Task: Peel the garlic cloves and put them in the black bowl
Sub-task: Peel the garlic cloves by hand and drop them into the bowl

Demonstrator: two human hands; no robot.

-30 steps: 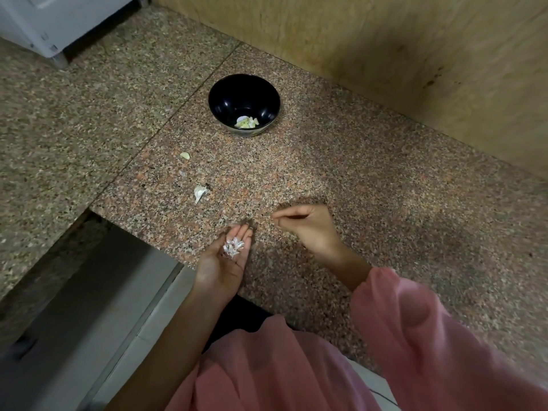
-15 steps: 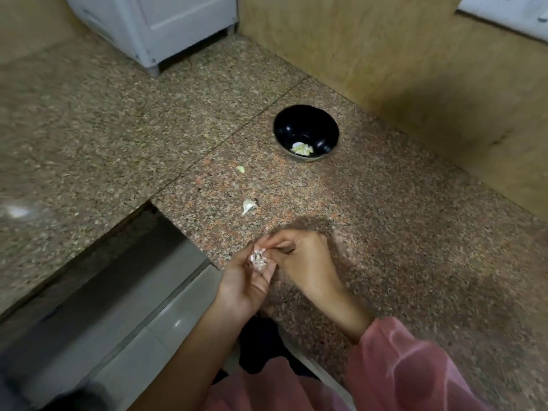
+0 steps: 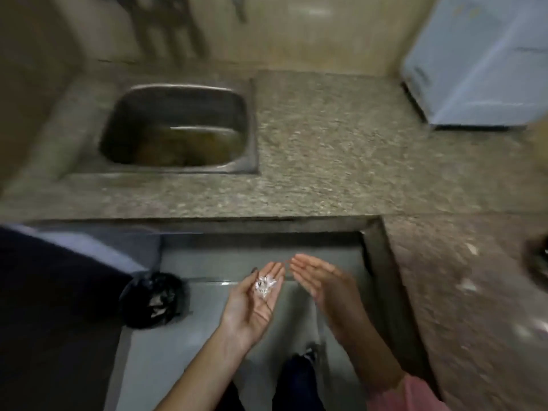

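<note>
Shift: both hands have left the granite and now hang over the floor, and the view has swung from the bowl side towards the sink.
Counter (image 3: pixel 326 149): an L of speckled granite wraps round the gap where the person stands.
Sink (image 3: pixel 178 86): a steel basin is set into the far run, well apart from the hands.
White appliance (image 3: pixel 480 63): it stands on the far right corner of the granite.
Floor (image 3: pixel 207 262): grey tile lies under both hands.
Black bag (image 3: pixel 152 301): it sits crumpled on the tile to the left of the hands, with pale scraps inside; probably it is the waste bag the skins are bound for.
Black bowl (image 3: pixel 538 262): only a dark blur shows at the right edge, so its contents cannot be read.
Right hand (image 3: pixel 323 283): flat and relaxed, it holds nothing and stands edge-on just beside the left fingertips, seemingly as a guard against spills.
Left hand (image 3: pixel 255 301): palm up with fingers nearly straight, it serves as a tray and does not pinch.
Garlic skins (image 3: pixel 264 286): a small white papery heap lies at the base of the left fingers.
Unpeeled cloves (image 3: pixel 471 249): pale blurred specks on the right-hand granite suggest peeling work is left.
</note>
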